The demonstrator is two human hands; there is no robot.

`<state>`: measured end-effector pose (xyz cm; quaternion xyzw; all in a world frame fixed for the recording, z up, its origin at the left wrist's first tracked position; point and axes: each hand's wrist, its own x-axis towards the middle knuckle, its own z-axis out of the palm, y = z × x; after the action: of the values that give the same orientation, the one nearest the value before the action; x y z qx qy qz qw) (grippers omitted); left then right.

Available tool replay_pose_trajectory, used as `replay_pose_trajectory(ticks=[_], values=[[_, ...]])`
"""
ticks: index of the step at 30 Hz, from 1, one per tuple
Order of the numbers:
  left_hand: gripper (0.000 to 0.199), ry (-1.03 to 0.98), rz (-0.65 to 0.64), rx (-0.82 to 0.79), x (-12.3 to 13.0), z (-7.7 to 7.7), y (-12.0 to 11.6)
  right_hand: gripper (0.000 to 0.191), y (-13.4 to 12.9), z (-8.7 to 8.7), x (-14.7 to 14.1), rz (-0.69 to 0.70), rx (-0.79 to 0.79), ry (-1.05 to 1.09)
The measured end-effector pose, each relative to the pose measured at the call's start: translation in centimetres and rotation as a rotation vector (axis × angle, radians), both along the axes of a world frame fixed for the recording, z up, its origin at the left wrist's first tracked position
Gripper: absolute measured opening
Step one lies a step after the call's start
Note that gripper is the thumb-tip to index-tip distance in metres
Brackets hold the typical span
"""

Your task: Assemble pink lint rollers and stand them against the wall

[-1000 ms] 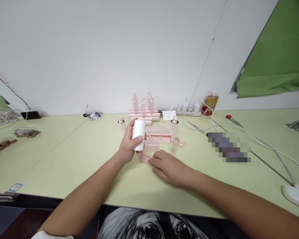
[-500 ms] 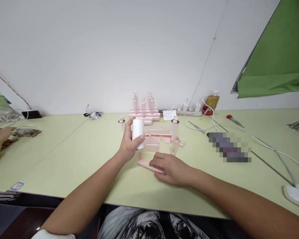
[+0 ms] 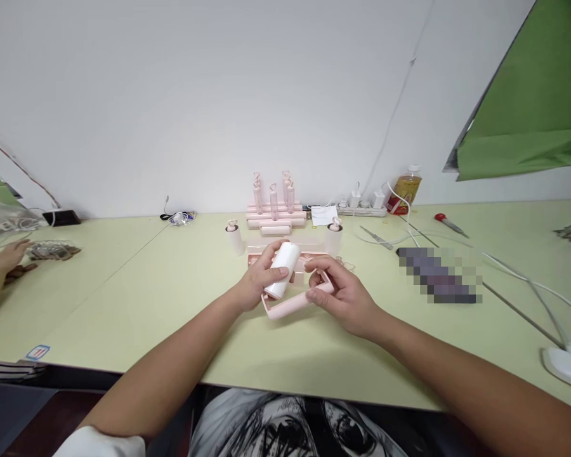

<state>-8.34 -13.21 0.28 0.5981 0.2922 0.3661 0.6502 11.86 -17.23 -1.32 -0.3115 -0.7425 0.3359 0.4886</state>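
My left hand is closed around a smooth white roll, tilted with its lower end toward me. A pink U-shaped roller holder is gripped at its right end by my right hand, thumb in front and fingers behind. The holder's left end lies right beside the roll's lower end; whether they touch I cannot tell. Behind my hands, partly hidden, lie open pink cases with clear lids. Two white cups with small pink pieces in them flank these cases.
Pink cylinders and several small clear bottles stand by the wall. A power strip, a drink bottle, a knife and a red-ended tool lie to the right. Another person's hand is at far left.
My right hand has lifted the pink holder off the table and turned it. My left hand has moved right and down with the white roll, tilting it beside the holder.
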Motion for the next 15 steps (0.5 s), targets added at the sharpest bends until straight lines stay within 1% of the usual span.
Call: replay_pose_trajectory(ticks=[5, 10, 15], values=[[0.079, -0.039, -0.072, -0.005, 0.17, -0.35, -0.18, 0.026, -0.23, -0.09, -0.08, -0.008, -0.076, 0.044], [0.076, -0.086, -0.181, -0.031, 0.14, -0.81, 0.06, 0.028, -0.29, -0.32, -0.14, -0.025, -0.087, 0.046], [0.078, -0.143, -0.229, -0.050, 0.08, -0.71, 0.21, 0.029, -0.40, -0.59, -0.42, -0.044, -0.100, 0.071]])
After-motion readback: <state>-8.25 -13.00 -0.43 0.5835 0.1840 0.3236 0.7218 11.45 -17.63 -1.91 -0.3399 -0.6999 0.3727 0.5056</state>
